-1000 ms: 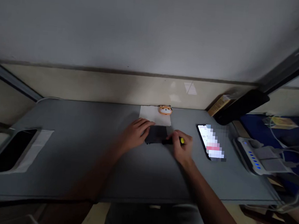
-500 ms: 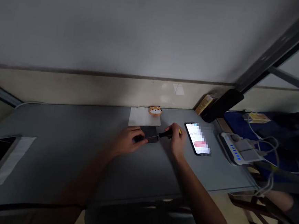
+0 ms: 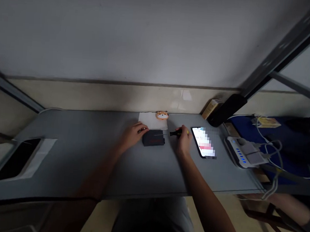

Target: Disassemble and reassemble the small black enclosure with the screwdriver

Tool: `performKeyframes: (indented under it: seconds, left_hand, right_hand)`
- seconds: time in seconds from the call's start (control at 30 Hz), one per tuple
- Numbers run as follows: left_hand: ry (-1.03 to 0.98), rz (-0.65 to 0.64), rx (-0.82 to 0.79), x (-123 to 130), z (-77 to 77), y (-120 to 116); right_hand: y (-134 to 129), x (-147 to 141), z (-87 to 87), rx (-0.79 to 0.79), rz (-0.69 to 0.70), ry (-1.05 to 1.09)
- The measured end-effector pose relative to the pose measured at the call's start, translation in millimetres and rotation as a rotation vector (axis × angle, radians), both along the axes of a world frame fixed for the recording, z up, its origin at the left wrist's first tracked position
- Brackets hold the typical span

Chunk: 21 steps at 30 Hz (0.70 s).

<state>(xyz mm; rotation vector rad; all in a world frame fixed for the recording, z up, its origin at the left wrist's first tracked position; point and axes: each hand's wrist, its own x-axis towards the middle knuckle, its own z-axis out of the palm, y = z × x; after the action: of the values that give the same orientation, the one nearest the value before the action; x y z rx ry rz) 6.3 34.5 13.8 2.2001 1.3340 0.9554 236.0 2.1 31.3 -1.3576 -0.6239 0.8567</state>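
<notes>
A dark, flat case [image 3: 153,138] lies on the grey table between the hands. At its left upper corner, my left hand [image 3: 134,135] is closed on a small item too small to make out. My right hand [image 3: 184,138], right of the case, grips a black and yellow screwdriver [image 3: 175,133] whose thin shaft points left over the case. Behind the case lies a white paper [image 3: 149,121], with an orange animal-faced object [image 3: 162,115] on its right part.
A lit phone [image 3: 203,142] lies right of my right hand, and beyond it a power strip [image 3: 242,153] with cables. A black cylinder [image 3: 228,110] and a box [image 3: 210,108] stand near the wall. A dark tablet [image 3: 17,159] is at left. Someone's arm [image 3: 288,208] shows at lower right.
My left hand has moved off the case's front to its upper left corner, uncovering it. The screwdriver has shifted slightly up and away to the right. The view has shifted a little.
</notes>
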Motion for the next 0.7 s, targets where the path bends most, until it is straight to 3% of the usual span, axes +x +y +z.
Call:
performKeyframes:
  seconds: [0.17,0.3,0.5,0.57,0.7]
  left_hand:
    - [0.006,0.101,-0.017,-6,-0.5,31]
    - [0.011,0.130,-0.039,-10,-2.5,38]
    - [0.014,0.217,-0.035,-15,0.7,5]
    - [0.036,0.235,-0.049,-4,-1.8,-13]
    - [0.079,0.143,-0.021,22,-7.8,-39]
  right_hand:
    - [5,5,-8.5,0.006,-0.002,-0.004]
    - [7,7,-12.8,0.012,-0.029,-0.013]
    - [9,11,-11.4,-0.014,-0.096,0.003]
    - [7,11,-9.0,-0.020,-0.114,-0.010]
    - [0,10,-2.4,0.060,-0.096,-0.151]
